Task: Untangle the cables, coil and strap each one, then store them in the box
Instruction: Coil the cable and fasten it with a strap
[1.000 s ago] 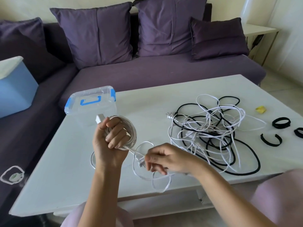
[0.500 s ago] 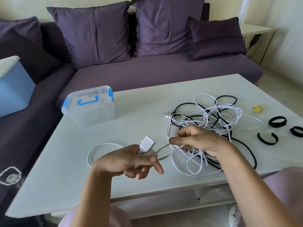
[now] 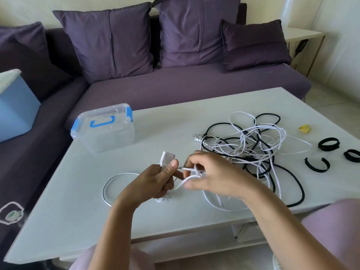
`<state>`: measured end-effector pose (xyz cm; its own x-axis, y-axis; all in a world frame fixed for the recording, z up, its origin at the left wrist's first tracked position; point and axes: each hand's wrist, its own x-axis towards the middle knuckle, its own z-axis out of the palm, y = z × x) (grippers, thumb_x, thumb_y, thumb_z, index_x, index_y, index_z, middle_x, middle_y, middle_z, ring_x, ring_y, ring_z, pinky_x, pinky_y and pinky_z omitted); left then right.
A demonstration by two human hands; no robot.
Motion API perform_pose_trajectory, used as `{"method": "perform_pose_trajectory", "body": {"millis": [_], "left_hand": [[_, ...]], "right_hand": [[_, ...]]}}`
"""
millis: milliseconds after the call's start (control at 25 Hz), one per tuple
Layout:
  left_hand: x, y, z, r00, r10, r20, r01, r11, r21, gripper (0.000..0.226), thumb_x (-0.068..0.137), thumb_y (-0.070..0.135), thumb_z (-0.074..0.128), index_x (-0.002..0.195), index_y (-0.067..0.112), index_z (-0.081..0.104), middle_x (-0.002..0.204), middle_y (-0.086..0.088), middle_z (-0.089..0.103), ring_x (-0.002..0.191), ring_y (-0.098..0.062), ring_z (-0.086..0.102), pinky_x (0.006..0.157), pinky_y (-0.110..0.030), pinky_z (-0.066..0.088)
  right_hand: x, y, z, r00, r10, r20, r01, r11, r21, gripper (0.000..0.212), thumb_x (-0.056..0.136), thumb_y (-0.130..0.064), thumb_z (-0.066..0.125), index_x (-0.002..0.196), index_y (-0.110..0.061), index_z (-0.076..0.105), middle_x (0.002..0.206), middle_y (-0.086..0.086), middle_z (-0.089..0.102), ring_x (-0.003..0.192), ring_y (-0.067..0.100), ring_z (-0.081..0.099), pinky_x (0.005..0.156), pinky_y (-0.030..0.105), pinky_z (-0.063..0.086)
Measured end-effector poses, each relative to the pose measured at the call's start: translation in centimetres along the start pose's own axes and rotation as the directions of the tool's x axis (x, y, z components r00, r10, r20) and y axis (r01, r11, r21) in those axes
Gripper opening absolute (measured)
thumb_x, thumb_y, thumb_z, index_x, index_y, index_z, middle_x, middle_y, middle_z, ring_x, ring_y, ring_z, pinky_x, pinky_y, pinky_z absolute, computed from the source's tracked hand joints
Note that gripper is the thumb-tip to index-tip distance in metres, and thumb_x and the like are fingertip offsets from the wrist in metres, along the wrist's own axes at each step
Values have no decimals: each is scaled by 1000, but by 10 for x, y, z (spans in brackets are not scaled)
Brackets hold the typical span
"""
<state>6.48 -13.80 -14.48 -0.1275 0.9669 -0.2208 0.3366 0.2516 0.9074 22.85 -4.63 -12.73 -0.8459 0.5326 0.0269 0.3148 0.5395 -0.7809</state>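
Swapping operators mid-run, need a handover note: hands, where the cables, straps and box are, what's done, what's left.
Left hand: grips the white cable with a rectangular socket end.
Right hand: pinches a loop of that cable.
Tangle of white and black cables: on the white table, right of the hands.
Three black straps: near the table's right edge, unused.
Clear plastic box with blue latches: back left, lid on.
Done: nothing strapped or boxed.
Left: untangle, coil, strap, store everything.

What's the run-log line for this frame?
left hand: grips white socket end | right hand: pinches white cable | tangle: on table | box: lid shut | straps: lying loose at right
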Motion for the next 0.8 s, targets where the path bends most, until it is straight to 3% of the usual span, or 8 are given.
{"method": "perform_pose_trajectory", "body": {"millis": [120, 200, 280, 360, 440, 600, 680, 800], "left_hand": [[3, 2, 9, 995, 65, -80, -60, 996, 59, 68, 88, 65, 29, 63, 5, 49, 50, -1, 45, 49, -10, 43, 56, -22, 38], [8, 2, 15, 987, 42, -154, -67, 985, -159, 55, 93, 59, 34, 94, 12, 64, 72, -10, 66, 70, -15, 61, 71, -29, 48], [15, 3, 20, 948, -42, -315, -84, 923, -376, 30, 95, 35, 51, 116, 17, 62, 82, -13, 63, 74, -23, 57, 71, -34, 47], [22, 2, 27, 869, -82, -488, -146, 900, -411, 23, 91, 15, 55, 111, 21, 64, 80, -7, 54, 69, -19, 48, 65, -31, 42], [23, 4, 32, 785, -19, -619, -270, 889, -369, 24, 88, 11, 54, 91, 33, 65, 84, -3, 52, 65, -13, 44, 65, -27, 38], [18, 10, 43, 687, 123, -716, -433, 861, -267, 21, 85, 18, 51, 105, 18, 57, 73, -1, 48, 62, -9, 43, 59, -15, 37], [17, 11, 44, 680, 156, -716, -467, 846, -258, 25, 85, 21, 49, 108, 17, 56, 68, 0, 47, 60, -8, 43, 57, -14, 37], [15, 13, 40, 690, 146, -709, -523, 778, -348, 24, 85, 23, 51, 108, 22, 58, 66, 3, 50, 62, -9, 45, 60, -19, 39]], "right_hand": [[-2, -2, 10, 991, -64, 122, 29, 963, 269, 28, 78, -34, 74, 76, -11, 58, 79, -5, 51, 77, 10, 50, 74, 27, 38], [-5, 0, 15, 987, -89, 134, 27, 914, 406, 16, 81, -21, 73, 79, -12, 59, 80, -4, 56, 83, 10, 55, 84, 29, 43], [-6, 2, 20, 989, -55, 138, -27, 846, 533, 15, 79, -17, 74, 80, -20, 59, 78, -10, 57, 82, 4, 55, 86, 23, 43], [-5, 2, 27, 994, 75, 85, -113, 719, 686, 15, 71, -23, 74, 80, -24, 61, 80, -15, 64, 80, -2, 61, 86, 15, 45], [3, 4, 38, 972, 234, -10, -128, 565, 815, 7, 73, -9, 70, 74, -11, 63, 73, 2, 68, 68, 11, 67, 82, 24, 53], [17, 15, 55, 815, 541, -208, -128, 519, 845, 13, 80, 5, 57, 81, -6, 50, 68, 9, 52, 48, 13, 55, 69, 35, 58], [21, 21, 60, 781, 561, -275, -93, 540, 836, 26, 76, -8, 66, 95, -13, 50, 83, 5, 58, 64, 10, 59, 65, 23, 51], [22, 23, 66, 809, 532, -252, -139, 588, 797, 67, 63, -35, 81, 119, -24, 46, 117, -4, 54, 105, 6, 54, 82, 22, 40]]}}
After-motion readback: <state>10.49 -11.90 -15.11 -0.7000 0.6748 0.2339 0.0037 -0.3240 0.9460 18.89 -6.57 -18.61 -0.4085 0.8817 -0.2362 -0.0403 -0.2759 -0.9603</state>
